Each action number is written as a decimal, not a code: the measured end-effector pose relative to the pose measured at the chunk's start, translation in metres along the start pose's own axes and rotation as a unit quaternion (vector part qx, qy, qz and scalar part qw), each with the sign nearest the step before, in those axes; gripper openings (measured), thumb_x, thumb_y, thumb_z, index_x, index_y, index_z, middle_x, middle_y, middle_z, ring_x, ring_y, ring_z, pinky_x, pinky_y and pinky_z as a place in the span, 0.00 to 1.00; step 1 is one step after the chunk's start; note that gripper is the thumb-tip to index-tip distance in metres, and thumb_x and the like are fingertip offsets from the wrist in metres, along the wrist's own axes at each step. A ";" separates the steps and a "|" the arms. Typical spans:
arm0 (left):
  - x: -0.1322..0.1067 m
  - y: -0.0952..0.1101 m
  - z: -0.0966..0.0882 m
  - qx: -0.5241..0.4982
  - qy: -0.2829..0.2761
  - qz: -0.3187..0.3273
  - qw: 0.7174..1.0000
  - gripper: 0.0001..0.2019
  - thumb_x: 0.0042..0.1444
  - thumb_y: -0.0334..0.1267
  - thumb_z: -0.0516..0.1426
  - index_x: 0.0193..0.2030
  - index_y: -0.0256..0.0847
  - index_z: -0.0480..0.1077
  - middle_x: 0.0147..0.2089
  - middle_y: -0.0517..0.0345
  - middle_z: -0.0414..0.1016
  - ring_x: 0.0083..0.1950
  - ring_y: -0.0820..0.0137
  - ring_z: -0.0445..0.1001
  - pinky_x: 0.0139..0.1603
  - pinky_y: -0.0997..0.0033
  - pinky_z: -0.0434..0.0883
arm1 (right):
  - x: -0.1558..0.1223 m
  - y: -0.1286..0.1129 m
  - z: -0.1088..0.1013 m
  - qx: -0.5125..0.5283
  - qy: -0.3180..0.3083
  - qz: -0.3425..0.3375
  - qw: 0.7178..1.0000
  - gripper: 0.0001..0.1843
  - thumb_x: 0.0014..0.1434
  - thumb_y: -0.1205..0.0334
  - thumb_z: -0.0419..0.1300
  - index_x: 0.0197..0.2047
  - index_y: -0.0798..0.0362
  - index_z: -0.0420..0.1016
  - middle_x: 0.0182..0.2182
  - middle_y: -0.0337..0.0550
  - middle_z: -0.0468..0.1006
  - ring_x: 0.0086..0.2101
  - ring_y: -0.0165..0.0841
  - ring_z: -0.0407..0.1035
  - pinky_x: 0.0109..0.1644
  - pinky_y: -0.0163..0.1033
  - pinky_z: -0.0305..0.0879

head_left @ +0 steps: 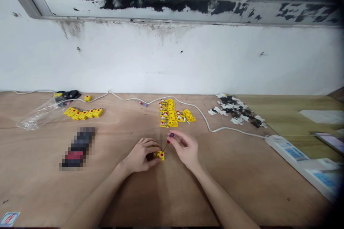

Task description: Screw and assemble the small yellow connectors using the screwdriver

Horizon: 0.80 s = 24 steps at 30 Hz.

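Note:
My left hand (pixel 142 155) pinches a small yellow connector block (pixel 160 155) with a red dot, holding it down on the wooden table (pixel 242 171). My right hand (pixel 184 148) is closed round a thin screwdriver (pixel 168 141) with a purple and red handle. Its tip points down onto the top of the block. A cluster of similar yellow blocks (pixel 173 114) lies just beyond both hands.
A row of yellow blocks (pixel 83 113) and a clear plastic bag (pixel 40 114) lie at the far left. A blurred dark object (pixel 77 148) is at left. A white cable (pixel 204 118) runs to a power strip (pixel 298 157). Black and white pieces (pixel 238 111) lie at the far right.

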<state>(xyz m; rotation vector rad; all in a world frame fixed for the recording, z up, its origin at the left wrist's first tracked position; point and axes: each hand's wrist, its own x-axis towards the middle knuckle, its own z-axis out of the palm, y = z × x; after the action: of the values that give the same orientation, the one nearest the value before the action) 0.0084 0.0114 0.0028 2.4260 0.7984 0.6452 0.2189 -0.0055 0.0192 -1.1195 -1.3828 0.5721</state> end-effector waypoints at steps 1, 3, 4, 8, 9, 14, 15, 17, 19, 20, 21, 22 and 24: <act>0.000 0.000 0.000 0.001 0.001 0.000 1.000 0.15 0.57 0.44 0.61 0.52 0.50 0.74 0.53 0.55 0.76 0.59 0.61 0.69 0.60 0.58 0.64 | 0.000 0.000 0.000 -0.004 0.006 -0.005 1.000 0.10 0.56 0.63 0.67 0.43 0.48 0.80 0.36 0.43 0.84 0.32 0.35 0.79 0.39 0.40 0.77; 0.000 0.000 0.000 0.001 0.003 -0.003 1.000 0.15 0.58 0.45 0.61 0.51 0.50 0.74 0.53 0.55 0.76 0.59 0.61 0.69 0.60 0.58 0.64 | 0.000 -0.001 -0.001 -0.006 0.016 -0.008 1.000 0.10 0.56 0.63 0.66 0.43 0.48 0.80 0.36 0.42 0.84 0.32 0.36 0.79 0.40 0.41 0.77; -0.001 0.000 0.000 0.001 0.004 -0.003 1.000 0.15 0.58 0.45 0.61 0.51 0.50 0.74 0.53 0.54 0.76 0.59 0.60 0.69 0.59 0.58 0.64 | 0.000 -0.001 -0.001 -0.002 0.015 -0.006 1.000 0.10 0.56 0.63 0.66 0.43 0.48 0.80 0.36 0.42 0.84 0.32 0.35 0.79 0.40 0.41 0.77; 0.000 0.000 0.000 -0.002 0.003 -0.001 1.000 0.15 0.58 0.46 0.61 0.51 0.50 0.74 0.53 0.55 0.76 0.58 0.61 0.69 0.59 0.58 0.64 | 0.000 0.000 -0.001 0.014 -0.007 0.008 1.000 0.09 0.56 0.62 0.67 0.42 0.49 0.80 0.35 0.42 0.84 0.31 0.35 0.78 0.36 0.39 0.78; 0.000 0.000 0.000 -0.002 0.003 -0.001 1.000 0.15 0.58 0.46 0.61 0.51 0.50 0.74 0.53 0.55 0.76 0.58 0.61 0.69 0.59 0.59 0.64 | 0.000 0.001 -0.001 0.018 -0.003 0.010 1.000 0.09 0.56 0.62 0.67 0.41 0.49 0.80 0.35 0.42 0.84 0.31 0.35 0.78 0.36 0.39 0.78; 0.000 -0.002 0.001 -0.008 0.001 -0.002 1.000 0.15 0.58 0.46 0.61 0.52 0.50 0.74 0.53 0.54 0.76 0.58 0.60 0.69 0.59 0.58 0.64 | -0.002 0.005 -0.002 0.059 0.022 0.039 0.997 0.10 0.56 0.61 0.66 0.43 0.48 0.79 0.36 0.43 0.83 0.30 0.35 0.78 0.37 0.41 0.78; -0.001 -0.002 0.001 -0.008 0.001 -0.001 1.000 0.15 0.58 0.46 0.61 0.52 0.50 0.74 0.53 0.54 0.76 0.58 0.60 0.69 0.59 0.57 0.64 | -0.002 0.005 -0.002 0.061 0.013 0.044 0.997 0.10 0.56 0.61 0.67 0.43 0.48 0.79 0.36 0.43 0.83 0.30 0.36 0.79 0.37 0.41 0.78; -0.001 -0.003 0.002 -0.007 0.001 -0.001 1.000 0.15 0.58 0.46 0.61 0.52 0.49 0.74 0.53 0.54 0.76 0.59 0.60 0.69 0.60 0.57 0.64 | -0.003 0.005 -0.002 0.054 -0.006 0.046 0.997 0.10 0.56 0.61 0.67 0.43 0.48 0.79 0.35 0.43 0.83 0.31 0.36 0.79 0.37 0.40 0.79; -0.001 -0.003 0.002 -0.007 0.001 -0.001 1.000 0.15 0.58 0.46 0.60 0.51 0.49 0.74 0.54 0.54 0.75 0.59 0.60 0.68 0.60 0.57 0.64 | -0.004 0.004 -0.003 0.042 -0.008 0.040 0.998 0.10 0.55 0.62 0.67 0.42 0.48 0.80 0.35 0.42 0.83 0.31 0.35 0.79 0.37 0.40 0.79; -0.001 -0.003 0.002 -0.007 0.001 -0.002 1.000 0.15 0.58 0.46 0.60 0.51 0.49 0.74 0.54 0.54 0.75 0.59 0.60 0.68 0.60 0.57 0.64 | -0.004 0.003 -0.003 0.041 0.001 0.036 0.998 0.10 0.55 0.63 0.67 0.42 0.48 0.80 0.35 0.42 0.83 0.31 0.35 0.79 0.37 0.40 0.79; -0.001 -0.003 0.001 -0.008 0.001 -0.003 1.000 0.15 0.58 0.46 0.60 0.51 0.49 0.74 0.54 0.54 0.75 0.59 0.60 0.68 0.60 0.57 0.64 | -0.004 0.004 -0.004 0.045 0.011 0.035 0.998 0.10 0.55 0.63 0.67 0.43 0.48 0.80 0.35 0.42 0.83 0.31 0.35 0.78 0.37 0.41 0.79; -0.001 -0.002 0.001 -0.008 0.000 -0.004 1.000 0.15 0.58 0.46 0.60 0.52 0.49 0.74 0.54 0.54 0.75 0.59 0.60 0.68 0.59 0.57 0.64 | -0.004 0.004 -0.004 0.051 0.020 0.036 0.998 0.11 0.55 0.63 0.67 0.43 0.48 0.79 0.36 0.42 0.83 0.31 0.35 0.78 0.37 0.41 0.79; -0.001 -0.002 0.001 -0.008 0.000 -0.002 1.000 0.15 0.58 0.45 0.60 0.52 0.49 0.74 0.53 0.54 0.75 0.58 0.60 0.69 0.59 0.58 0.64 | -0.004 0.005 -0.005 0.066 0.026 0.046 0.996 0.11 0.56 0.62 0.67 0.44 0.48 0.79 0.36 0.43 0.83 0.31 0.36 0.78 0.37 0.42 0.79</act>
<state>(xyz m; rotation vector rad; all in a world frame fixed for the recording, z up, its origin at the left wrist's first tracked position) 0.0074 0.0120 0.0011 2.4081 0.7954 0.6479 0.2242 -0.0084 0.0140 -1.0878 -1.2370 0.6858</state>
